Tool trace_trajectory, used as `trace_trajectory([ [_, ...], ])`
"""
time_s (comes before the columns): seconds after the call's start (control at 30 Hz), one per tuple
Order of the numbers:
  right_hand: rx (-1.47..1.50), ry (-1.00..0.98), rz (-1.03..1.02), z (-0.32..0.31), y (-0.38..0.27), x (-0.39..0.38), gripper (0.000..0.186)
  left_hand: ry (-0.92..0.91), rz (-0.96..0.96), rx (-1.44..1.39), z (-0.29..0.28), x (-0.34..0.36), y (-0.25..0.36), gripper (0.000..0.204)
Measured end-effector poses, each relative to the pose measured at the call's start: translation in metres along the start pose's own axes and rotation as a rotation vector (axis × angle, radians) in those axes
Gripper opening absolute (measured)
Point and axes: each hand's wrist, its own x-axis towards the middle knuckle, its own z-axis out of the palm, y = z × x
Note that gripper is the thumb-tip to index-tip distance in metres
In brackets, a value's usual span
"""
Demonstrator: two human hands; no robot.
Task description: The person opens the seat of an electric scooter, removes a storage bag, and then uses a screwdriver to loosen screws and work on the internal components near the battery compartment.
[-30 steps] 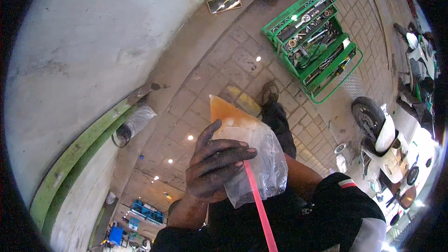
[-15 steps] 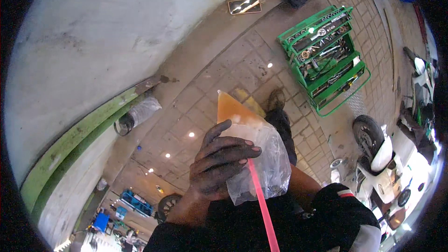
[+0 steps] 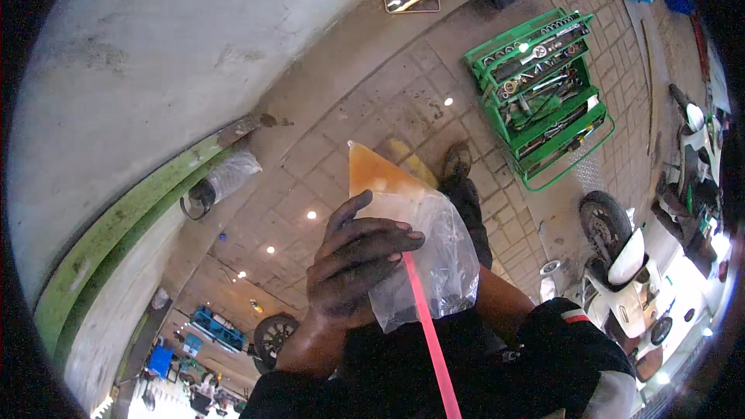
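Note:
My left hand [image 3: 353, 260], its fingers and back darkened with grime, is closed round the front of a clear plastic bag [image 3: 446, 256]. Orange liquid [image 3: 384, 171] fills the pointed far corner of the bag, with whitish, ice-like lumps beside it. Out of the bag, by my left fingertips, a pink straw [image 3: 427, 318] runs toward me and leaves the lower edge of the view. My right forearm [image 3: 500, 295] reaches behind the bag from the right. The bag hides my right hand, so its fingers do not show.
A green tool box [image 3: 535, 101] stands unfolded on the paving, full of wrenches and sockets. A phone [image 3: 411, 1] lies by the wall [image 3: 171, 39]. On the left are a green rail [image 3: 124, 240] and a clear plastic container [image 3: 225, 182]. Motorbike parts and a wheel [image 3: 605, 225] fill the right.
The bag, straw and my left hand have shifted slightly left and up in the view. My hold on the bag looks the same.

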Motion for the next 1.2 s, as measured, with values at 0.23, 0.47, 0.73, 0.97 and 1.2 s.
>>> trace_trajectory([
  [0.23, -0.043, -0.033, -0.035, 0.000, 0.000, 0.005, 0.042, 0.087, 0.082, 0.016, -0.006, -0.008, -0.014, 0.023],
  [0.47, -0.144, -0.073, -0.111, 0.002, 0.006, 0.012, 0.042, 0.142, 0.021, -0.040, -0.020, -0.012, -0.015, 0.020],
  [0.73, -0.093, -0.122, -0.225, 0.000, 0.002, 0.023, 0.041, 0.116, 0.030, -0.099, -0.043, -0.009, 0.000, 0.017],
  [0.97, 0.300, -0.133, 0.203, -0.031, -0.039, 0.026, 0.043, 0.128, 0.015, -0.098, -0.049, -0.016, -0.005, 0.019],
  [1.2, 0.307, -0.128, 0.071, -0.029, -0.040, 0.033, 0.045, 0.174, 0.013, -0.069, -0.052, -0.021, -0.016, 0.019],
])
